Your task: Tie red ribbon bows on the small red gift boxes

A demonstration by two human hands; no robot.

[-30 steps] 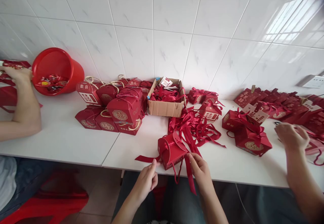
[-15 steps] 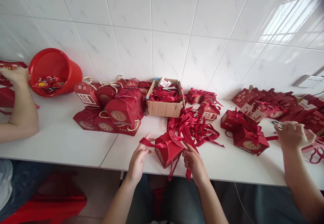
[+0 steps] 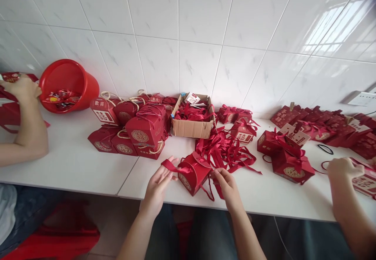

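A small red gift box [image 3: 194, 173] with a round gold emblem sits at the table's front edge, its lid flaps folded over. Through its top runs a red ribbon [image 3: 183, 169]. My left hand [image 3: 158, 184] is left of the box with one ribbon end held at its fingers. At the box's right side, my right hand [image 3: 225, 183] pinches the other ribbon end between thumb and forefinger. Thin red cord handles [image 3: 209, 191] hang down at the box's front right. Just behind lies a tangled pile of loose red ribbons [image 3: 226, 152].
A cardboard box [image 3: 192, 128] holds ribbons and tags. Stacked gift boxes [image 3: 139, 134] stand left, bow-tied boxes [image 3: 290, 166] right. A red bucket [image 3: 92, 89] of wrapped sweets lies tilted. Co-workers' hands show at far left [image 3: 25, 89] and right [image 3: 342, 170].
My right hand has gone from a pointing finger near the ribbon to a pinch on it. The box has turned slightly. The right co-worker's hand has moved down beside another box.
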